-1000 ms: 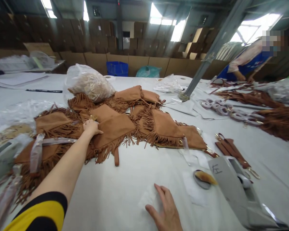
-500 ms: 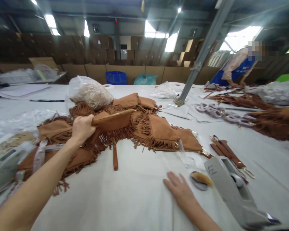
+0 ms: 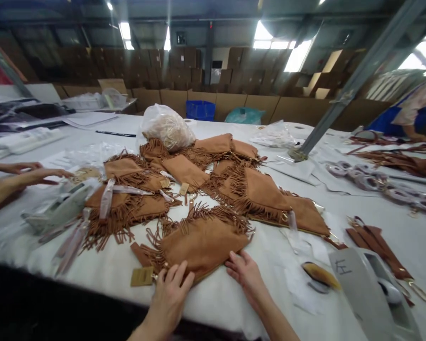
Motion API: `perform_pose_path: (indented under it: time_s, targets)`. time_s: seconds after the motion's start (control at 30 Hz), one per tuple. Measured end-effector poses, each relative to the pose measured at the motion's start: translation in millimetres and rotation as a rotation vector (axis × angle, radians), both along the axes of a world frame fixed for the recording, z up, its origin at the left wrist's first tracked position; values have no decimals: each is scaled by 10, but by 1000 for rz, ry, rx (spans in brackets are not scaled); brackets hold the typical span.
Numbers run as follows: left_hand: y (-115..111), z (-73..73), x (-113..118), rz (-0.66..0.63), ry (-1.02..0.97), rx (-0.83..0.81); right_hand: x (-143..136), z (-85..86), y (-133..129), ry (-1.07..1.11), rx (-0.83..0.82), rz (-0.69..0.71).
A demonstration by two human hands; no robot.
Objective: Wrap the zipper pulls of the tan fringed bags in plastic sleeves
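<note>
Left hand [image 3: 168,296]: open, fingers slightly bent, resting on the near edge of a brown fringed bag [image 3: 202,244]. Right hand [image 3: 246,277]: open, fingertips at the bag's near right edge. The hands are apart; the bag lies flat on the white table [image 3: 230,303], just beyond and between them, fringe on the far side.

A gold-coloured tag [image 3: 142,276] lies just left of the left fingers; its lettering is too small to read. Right of the right hand stands a grey tape dispenser [image 3: 357,289] bearing dark handwriting [image 3: 341,267], apparently one character, not read with certainty. Brown straps [image 3: 383,248] lie beyond it. More fringed bags [image 3: 266,192] are heaped beyond both hands. Another person's hands [image 3: 44,176] are well left, near a second dispenser [image 3: 66,208].
</note>
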State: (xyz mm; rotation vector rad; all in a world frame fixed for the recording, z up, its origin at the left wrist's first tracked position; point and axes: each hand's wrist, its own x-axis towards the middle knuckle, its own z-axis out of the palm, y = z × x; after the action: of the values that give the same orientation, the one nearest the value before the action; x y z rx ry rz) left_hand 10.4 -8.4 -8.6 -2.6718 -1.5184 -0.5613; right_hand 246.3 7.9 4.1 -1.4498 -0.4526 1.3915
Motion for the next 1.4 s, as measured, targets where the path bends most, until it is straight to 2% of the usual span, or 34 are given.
perform_pose_path:
  time_s: [0.07, 0.13, 0.23, 0.33, 0.43, 0.5, 0.6, 0.7, 0.8, 0.9, 1.0, 1.13, 1.23, 1.33, 1.4]
  targets:
    - [-38, 48, -184, 99, -33, -61, -14, -58, 73, -98, -9, -31]
    - [-8, 158, -410, 154, -85, -151, -14, -102, 140, -203, 3, -26]
    - [-12, 257, -662, 138, -256, -352, -41, -161, 248, -345, 49, 5]
    - [-166, 209, -687, 98, -454, -506, -73, -189, 399, -420, 73, 53]
    - [-385, 86, -589, 206, -594, -564, -54, -143, 545, -503, 93, 104]
    - [-493, 9, -555, 292, -653, -545, -26, -70, 555, -585, 90, 107]
    - [-537, -65, -613, 355, -657, -423, -75, 46, 322, -819, 95, 145]
    - [-443, -86, -733, 389, -546, -261, -340, 98, -146, -1097, 122, 426]
    - [-290, -85, -805, 398, -336, -141, -717, 74, -580, -1209, 80, 687]
    - [-173, -82, -821, 365, -156, -103, -976, 7, -797, -1364, -11, 777]
    - [-139, -42, -838, 292, -107, -148, -1051, -101, -872, -1476, -36, 797]
    - [-241, 127, -847, 284, -200, -265, -1041, -268, -961, -1436, 52, 759]
    - [-438, 233, -776, 242, -370, -482, -1005, -317, -1029, -1218, 89, 662]
    - [-685, 205, -650, 133, -409, -695, -896, -251, -1061, -938, 85, 525]
    - [-812, 143, -567, 65, -326, -682, -786, -158, -1066, -767, 51, 486]
